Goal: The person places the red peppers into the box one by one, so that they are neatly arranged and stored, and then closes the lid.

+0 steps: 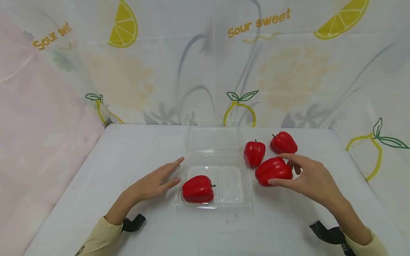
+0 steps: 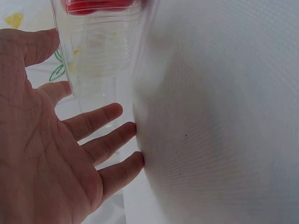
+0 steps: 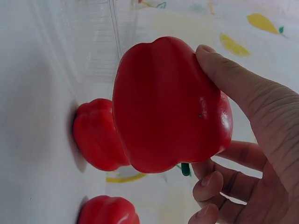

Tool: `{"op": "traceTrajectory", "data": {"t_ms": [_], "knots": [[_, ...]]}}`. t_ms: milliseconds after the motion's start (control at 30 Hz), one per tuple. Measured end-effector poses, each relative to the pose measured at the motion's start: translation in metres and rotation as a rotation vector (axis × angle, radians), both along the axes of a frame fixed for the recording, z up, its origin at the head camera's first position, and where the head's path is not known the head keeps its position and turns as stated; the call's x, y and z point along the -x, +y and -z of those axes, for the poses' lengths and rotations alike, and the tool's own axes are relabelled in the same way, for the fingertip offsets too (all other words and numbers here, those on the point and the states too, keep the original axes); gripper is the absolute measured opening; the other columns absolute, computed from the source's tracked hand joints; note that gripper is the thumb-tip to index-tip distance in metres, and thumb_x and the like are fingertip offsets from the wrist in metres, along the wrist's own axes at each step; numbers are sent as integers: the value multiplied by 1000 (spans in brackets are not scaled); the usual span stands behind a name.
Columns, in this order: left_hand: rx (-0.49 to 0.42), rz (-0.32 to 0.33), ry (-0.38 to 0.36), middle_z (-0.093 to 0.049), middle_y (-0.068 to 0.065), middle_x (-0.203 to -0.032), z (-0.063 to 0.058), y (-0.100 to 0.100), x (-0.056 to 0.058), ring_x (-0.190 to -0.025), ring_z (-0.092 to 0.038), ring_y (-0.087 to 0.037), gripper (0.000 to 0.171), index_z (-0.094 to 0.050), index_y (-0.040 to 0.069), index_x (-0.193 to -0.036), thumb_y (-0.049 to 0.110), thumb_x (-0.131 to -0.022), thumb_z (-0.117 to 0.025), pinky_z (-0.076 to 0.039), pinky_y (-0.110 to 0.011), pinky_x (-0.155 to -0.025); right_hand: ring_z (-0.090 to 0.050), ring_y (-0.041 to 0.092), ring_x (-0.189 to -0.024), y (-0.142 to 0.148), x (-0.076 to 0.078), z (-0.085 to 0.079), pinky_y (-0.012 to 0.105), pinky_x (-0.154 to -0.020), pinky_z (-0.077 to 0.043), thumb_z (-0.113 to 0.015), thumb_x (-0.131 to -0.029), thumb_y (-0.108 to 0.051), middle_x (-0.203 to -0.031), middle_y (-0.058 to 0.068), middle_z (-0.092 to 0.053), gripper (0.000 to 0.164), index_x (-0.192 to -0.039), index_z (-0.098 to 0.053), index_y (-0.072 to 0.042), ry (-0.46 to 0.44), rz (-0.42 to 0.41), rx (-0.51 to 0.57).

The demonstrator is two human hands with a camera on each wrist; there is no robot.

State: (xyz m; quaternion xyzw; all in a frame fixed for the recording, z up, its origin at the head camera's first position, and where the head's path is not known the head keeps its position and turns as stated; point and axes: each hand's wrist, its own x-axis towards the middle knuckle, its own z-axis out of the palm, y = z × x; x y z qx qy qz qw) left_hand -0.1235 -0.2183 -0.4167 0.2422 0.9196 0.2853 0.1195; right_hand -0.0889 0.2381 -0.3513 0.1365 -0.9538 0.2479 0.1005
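My right hand (image 1: pixel 309 177) grips a red bell pepper (image 1: pixel 272 171) between thumb and fingers, to the right of a clear plastic clamshell box (image 1: pixel 229 186). In the right wrist view that same pepper (image 3: pixel 168 107) hangs above the table, its green stem pointing down past the fingers. Another red bell pepper (image 1: pixel 197 189) lies on its side in the left part of the box, stem to the right. Fingers spread, my left hand (image 1: pixel 153 182) is at the box's left edge; in the left wrist view its thumb and index fingertips (image 2: pixel 63 88) are right at the clear wall.
Two more red bell peppers rest on the white table (image 1: pixel 144 145): one (image 1: pixel 255 153) beside the box's right edge, one (image 1: pixel 283 142) farther back. The clamshell's lid (image 1: pixel 213 139) lies folded back behind its base. A lemon-print cloth (image 1: pixel 179 64) hangs behind the table.
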Motion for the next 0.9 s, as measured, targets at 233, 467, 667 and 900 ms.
{"op": "traceTrajectory", "data": {"t_ms": [233, 467, 667, 900], "knots": [[-2, 6, 3, -33, 0, -157, 1, 0, 1, -142, -33, -27, 71, -22, 34, -158, 46, -97, -56, -33, -60, -108, -50, 20, -72, -13, 2, -2, 24, -49, -42, -91, -64, -48, -76, -3, -52, 67, -118, -67, -15, -29, 5, 69], [-5, 4, 3, -33, 0, -157, 2, -1, 1, -142, -33, -27, 71, -22, 34, -158, 46, -97, -56, -33, -60, -107, -49, 17, -69, -25, 3, -2, 25, -50, -42, -91, -65, -46, -73, -5, -52, 65, -118, -68, -17, -2, -8, 87], [-3, 1, 4, -33, 0, -157, 2, -1, 0, -142, -33, -27, 71, -22, 34, -158, 47, -97, -55, -34, -60, -107, -51, 18, -69, -35, 2, -2, 25, -50, -44, -92, -63, -46, -73, -5, -52, 67, -118, -67, -17, -24, -2, 97], [-9, 5, 8, -32, 0, -157, 2, -1, 0, -142, -33, -26, 70, -22, 34, -158, 46, -97, -56, -33, -59, -108, -51, 16, -66, -47, 1, 0, 25, -50, -43, -92, -63, -47, -70, -7, -52, 66, -117, -67, -18, -36, -27, 94]]}}
